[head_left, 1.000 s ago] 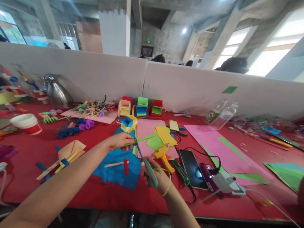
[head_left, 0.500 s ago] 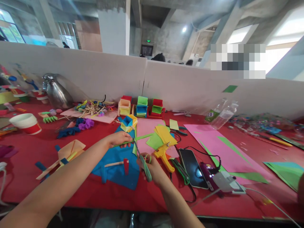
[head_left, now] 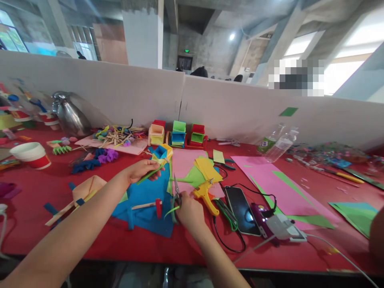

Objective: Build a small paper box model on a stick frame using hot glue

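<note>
My left hand (head_left: 147, 170) pinches a green paper strip (head_left: 149, 175) above a blue sheet (head_left: 144, 224). My right hand (head_left: 190, 210) is closed around scissors (head_left: 177, 185), their blades pointing away from me and clear of the strip. A thin curved green sliver (head_left: 171, 211) hangs by the scissor handles. Another short green strip (head_left: 180, 180) lies on the pink sheet (head_left: 186, 155) beyond the blades. Just past my left hand stands a small blue and yellow paper box (head_left: 162, 152). A stick with a red end (head_left: 158, 208) rests on the blue sheet.
Right of my right hand are a yellow glue gun (head_left: 207, 196), a green-handled tool (head_left: 228, 216), a phone (head_left: 243, 210) and a purple device (head_left: 259, 216). Small coloured boxes (head_left: 179, 134) stand by the partition (head_left: 240, 112). A paper cup (head_left: 31, 155) and metal jug (head_left: 70, 116) are left.
My left hand has moved left and up, away from the scissors, with the strip. A green piece now lies apart on the pink sheet. My right hand has turned the scissors more upright.
</note>
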Demonstrator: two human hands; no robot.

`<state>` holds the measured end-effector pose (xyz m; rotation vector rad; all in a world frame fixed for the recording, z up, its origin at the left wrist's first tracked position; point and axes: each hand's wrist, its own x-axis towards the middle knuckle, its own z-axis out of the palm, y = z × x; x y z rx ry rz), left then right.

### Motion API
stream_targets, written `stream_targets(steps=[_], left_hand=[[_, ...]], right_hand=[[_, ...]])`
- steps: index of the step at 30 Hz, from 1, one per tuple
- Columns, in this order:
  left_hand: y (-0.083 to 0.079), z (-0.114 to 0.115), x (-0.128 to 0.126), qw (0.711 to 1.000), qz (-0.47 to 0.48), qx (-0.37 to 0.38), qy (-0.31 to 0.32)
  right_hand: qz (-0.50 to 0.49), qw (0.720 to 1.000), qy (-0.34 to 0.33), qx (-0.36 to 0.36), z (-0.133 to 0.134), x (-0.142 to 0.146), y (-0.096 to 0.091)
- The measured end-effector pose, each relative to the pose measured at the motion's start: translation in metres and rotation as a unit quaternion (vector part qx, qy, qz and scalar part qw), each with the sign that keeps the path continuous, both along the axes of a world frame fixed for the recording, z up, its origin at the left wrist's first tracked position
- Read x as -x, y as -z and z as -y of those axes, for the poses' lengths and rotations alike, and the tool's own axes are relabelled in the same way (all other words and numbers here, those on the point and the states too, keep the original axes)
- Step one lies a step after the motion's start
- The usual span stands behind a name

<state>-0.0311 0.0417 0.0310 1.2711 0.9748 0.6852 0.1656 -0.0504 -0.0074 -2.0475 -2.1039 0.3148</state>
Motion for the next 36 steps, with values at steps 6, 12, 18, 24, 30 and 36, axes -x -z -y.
stream_targets(steps=[6,12,18,24,30,36], left_hand=[[-0.027,0.035,-0.012,0.997,0.056,-0.050,-0.008],[-0.019,0.057,-0.023,0.996,0.075,-0.044,-0.016],[-0.017,0.076,-0.029,0.995,0.089,-0.038,-0.033],[-0.013,0.097,-0.035,0.995,0.093,-0.015,-0.037],[0.016,0.128,-0.060,0.997,0.052,-0.036,0.034],[0.038,0.154,-0.065,0.999,0.006,-0.014,0.040]], right_hand=[[0.112,0.991,-0.061,0.028,0.001,-0.008,-0.023],[0.128,0.990,-0.046,0.025,0.003,-0.026,-0.040],[0.080,0.995,0.041,-0.040,-0.002,-0.059,-0.045],[0.231,0.963,0.020,-0.134,0.010,-0.100,-0.050],[-0.074,0.984,-0.116,-0.111,0.039,-0.090,-0.059],[-0.369,0.909,-0.189,0.047,0.063,-0.040,-0.035]])
